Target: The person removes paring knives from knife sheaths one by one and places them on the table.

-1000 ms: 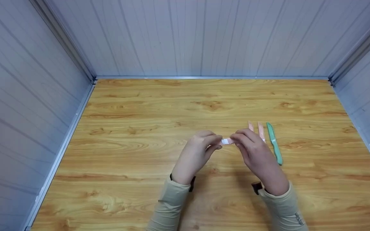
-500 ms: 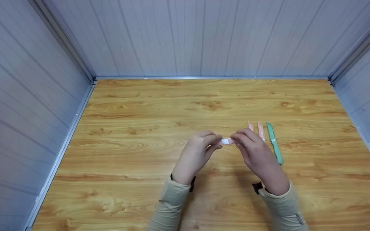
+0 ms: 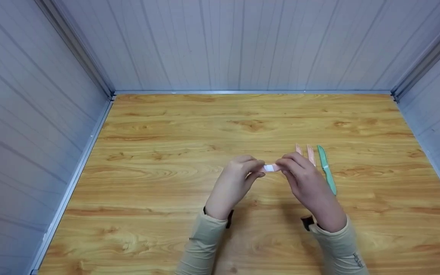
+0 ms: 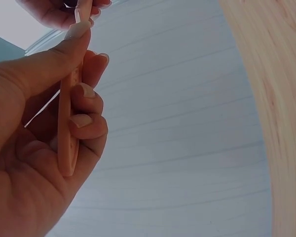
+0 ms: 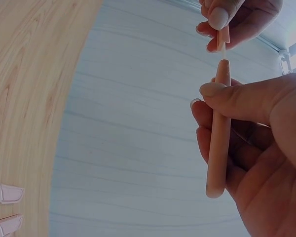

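Between the fingertips of both hands, above the middle of the wooden tabletop (image 3: 159,152), a small pink fruit knife and its sheath are being held end to end. From the right wrist view, a rounded pink handle (image 5: 218,133) is being gripped by the right hand (image 3: 308,183), with the thumb pressed on its upper end and the other fingers curled round its length. From the left wrist view, a flat pink sheath (image 4: 69,123) with small holes is being grasped by the left hand (image 3: 235,181), the thumb laid along one face and the fingers curled against the other. Where the two pieces meet, a short whitish section (image 3: 269,167) is being shown in the head view, just between the two sets of fingertips; whether the pieces are fully joined cannot be told. Both hands are being kept raised off the table, with beige sleeves (image 3: 204,244) covering the forearms and dark straps seen at the wrists. Just beyond the right hand, two more pink pieces (image 3: 304,152) are lying side by side on the wood, partly hidden behind the knuckles. Beside them, further right, a green sheathed knife (image 3: 326,170) is lying lengthwise, apart from the hand. Around the table, pale grey panelled walls (image 3: 243,46) are standing on three sides.
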`<state>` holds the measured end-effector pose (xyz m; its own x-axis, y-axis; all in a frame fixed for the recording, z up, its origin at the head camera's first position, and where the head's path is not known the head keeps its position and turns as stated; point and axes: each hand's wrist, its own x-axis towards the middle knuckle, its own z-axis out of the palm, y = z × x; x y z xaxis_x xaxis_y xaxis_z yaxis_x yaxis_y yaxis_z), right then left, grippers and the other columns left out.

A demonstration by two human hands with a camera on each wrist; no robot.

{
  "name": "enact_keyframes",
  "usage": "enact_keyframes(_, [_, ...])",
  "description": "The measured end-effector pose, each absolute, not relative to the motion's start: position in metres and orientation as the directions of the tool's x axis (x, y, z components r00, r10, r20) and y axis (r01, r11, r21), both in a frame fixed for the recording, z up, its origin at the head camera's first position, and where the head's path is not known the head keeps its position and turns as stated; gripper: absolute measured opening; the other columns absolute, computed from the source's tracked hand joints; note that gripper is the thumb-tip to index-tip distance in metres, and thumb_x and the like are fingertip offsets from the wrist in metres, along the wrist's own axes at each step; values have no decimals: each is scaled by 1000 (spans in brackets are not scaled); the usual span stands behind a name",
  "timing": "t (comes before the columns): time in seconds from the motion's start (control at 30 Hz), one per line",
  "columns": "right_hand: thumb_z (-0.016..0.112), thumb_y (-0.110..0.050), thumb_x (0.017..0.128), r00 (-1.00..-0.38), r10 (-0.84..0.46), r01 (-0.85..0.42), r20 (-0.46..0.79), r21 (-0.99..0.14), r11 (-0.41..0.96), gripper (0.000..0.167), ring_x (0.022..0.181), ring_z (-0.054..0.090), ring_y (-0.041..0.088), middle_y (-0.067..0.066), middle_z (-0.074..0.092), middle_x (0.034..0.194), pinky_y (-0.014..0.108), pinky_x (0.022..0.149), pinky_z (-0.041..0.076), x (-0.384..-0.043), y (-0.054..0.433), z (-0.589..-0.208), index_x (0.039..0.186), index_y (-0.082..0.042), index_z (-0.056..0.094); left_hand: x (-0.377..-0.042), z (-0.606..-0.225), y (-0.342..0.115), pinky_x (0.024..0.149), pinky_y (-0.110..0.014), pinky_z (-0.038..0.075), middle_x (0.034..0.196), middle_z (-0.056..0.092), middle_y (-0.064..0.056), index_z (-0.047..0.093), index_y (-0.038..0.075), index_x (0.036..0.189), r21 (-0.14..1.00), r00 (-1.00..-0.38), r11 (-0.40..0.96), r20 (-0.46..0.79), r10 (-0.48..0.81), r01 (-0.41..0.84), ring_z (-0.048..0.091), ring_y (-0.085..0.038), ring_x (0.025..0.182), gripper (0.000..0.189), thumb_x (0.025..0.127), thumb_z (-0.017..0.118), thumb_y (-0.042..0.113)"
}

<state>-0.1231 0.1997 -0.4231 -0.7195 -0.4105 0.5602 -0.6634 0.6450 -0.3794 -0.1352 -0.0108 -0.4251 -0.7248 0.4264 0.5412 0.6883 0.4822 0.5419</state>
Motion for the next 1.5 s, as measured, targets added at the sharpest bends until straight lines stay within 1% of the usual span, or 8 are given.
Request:
enact_keyframes(0.47, [68,9,83,-688,-420,-691,591,-359,627,24,90,59,16,5,59,103,27,74,51,-124,202,-423,104,-2,67,-135,-425,-10,69,-17,48,90,66,-2,72,4,98,530,-719,488,543,433,694,60,-10,79,17,84,73,12])
enact_keyframes(0.63, [67,9,83,-706,-408,-677,578,-382,629,23,89,60,18,5,59,103,29,73,51,-124,203,-423,103,-1,66,-135,-425,-12,70,-17,48,91,66,-2,71,4,99,539,-722,482,543,428,691,60,-10,80,18,83,73,13])
enact_keyframes(0.83, [67,6,85,-725,-400,-658,560,-393,642,20,90,60,18,6,59,103,29,75,51,-123,204,-422,104,-1,66,-135,-426,-13,71,-17,48,92,65,-1,71,4,99,552,-730,478,538,422,683,60,-10,81,18,84,73,13])
enact_keyframes(0.93, [67,5,85,-727,-401,-655,557,-388,649,20,90,60,18,5,59,103,29,75,51,-123,203,-421,104,-1,67,-135,-426,-13,71,-17,48,92,65,-1,71,4,99,557,-732,475,536,421,681,60,-10,81,18,83,73,12])
enact_keyframes(1.13, [68,5,85,-729,-404,-650,552,-375,661,21,91,59,14,4,59,103,23,76,50,-123,204,-421,104,-3,67,-135,-424,-13,71,-17,48,92,65,-1,72,4,99,557,-732,476,537,419,681,60,-10,82,18,83,74,11])
enact_keyframes(1.4, [68,6,84,-731,-403,-648,550,-377,662,22,91,59,15,4,59,104,24,76,50,-123,204,-421,104,-3,67,-136,-425,-13,71,-18,49,92,66,-3,72,4,98,546,-721,472,547,424,692,61,-12,81,18,82,74,11])
enact_keyframes(1.5, [69,8,82,-718,-404,-659,566,-368,656,24,90,59,15,4,59,103,25,75,51,-123,204,-421,104,-3,67,-136,-425,-13,72,-18,49,92,66,-3,72,4,99,548,-722,471,545,426,691,61,-12,81,18,83,74,11])
